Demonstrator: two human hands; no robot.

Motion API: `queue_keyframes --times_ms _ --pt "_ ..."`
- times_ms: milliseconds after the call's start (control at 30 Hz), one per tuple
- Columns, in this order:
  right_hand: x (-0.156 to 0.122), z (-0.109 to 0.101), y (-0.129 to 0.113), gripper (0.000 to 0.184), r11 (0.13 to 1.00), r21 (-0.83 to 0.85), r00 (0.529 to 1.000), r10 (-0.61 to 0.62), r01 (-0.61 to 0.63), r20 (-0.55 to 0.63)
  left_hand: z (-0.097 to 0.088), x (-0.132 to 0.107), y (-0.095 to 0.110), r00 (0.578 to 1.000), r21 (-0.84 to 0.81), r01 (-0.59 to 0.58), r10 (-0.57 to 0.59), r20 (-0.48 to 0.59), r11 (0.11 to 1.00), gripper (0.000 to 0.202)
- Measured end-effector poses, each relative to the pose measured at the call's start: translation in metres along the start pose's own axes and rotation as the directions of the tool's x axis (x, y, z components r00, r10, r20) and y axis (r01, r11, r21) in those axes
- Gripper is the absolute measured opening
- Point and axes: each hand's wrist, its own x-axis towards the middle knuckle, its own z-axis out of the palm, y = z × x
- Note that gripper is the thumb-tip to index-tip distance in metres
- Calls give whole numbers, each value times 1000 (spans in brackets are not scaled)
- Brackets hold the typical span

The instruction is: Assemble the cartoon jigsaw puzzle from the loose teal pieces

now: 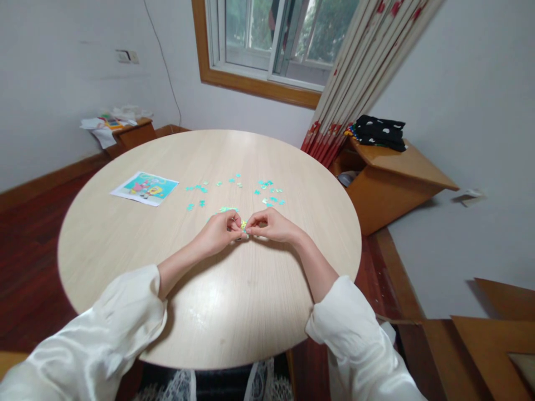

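Observation:
My left hand (223,231) and my right hand (271,225) meet near the middle of the round table, fingertips pinched together. Between them are small yellow and teal jigsaw puzzle pieces (243,225), partly covered by my fingers. Just behind my left hand, more joined-looking pieces (228,209) show above the knuckles. Loose teal and pale green puzzle pieces (267,184) lie scattered farther back, in a group at the right and another at the left. A printed cartoon picture (145,188) on white paper rests flat at the table's left side.
The pale wooden round table (221,312) fills the centre. To its right stands a wooden cabinet (401,178) with a black patterned cloth (378,132) on top. Papers lie on a small stand (136,133) at the back left. A curtain (355,72) hangs beside the window.

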Motion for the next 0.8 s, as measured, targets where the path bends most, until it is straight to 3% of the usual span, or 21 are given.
queue_keyframes --times_ms 133,267,500,800 --pt "1 1 3 11 992 -122 998 10 -19 -69 -5 1 2 997 78 -50 55 -60 996 14" --pt "4 1 11 11 963 -268 981 -64 12 -186 -14 2 5 990 184 -30 55 -132 982 14" --pt "6 5 16 8 928 -373 986 -61 -3 -158 -14 -1 3 1000 317 2 6 -27 949 17" --pt "6 7 15 7 904 -428 989 -40 -23 -139 -11 -2 10 999 419 41 -39 -14 907 18"
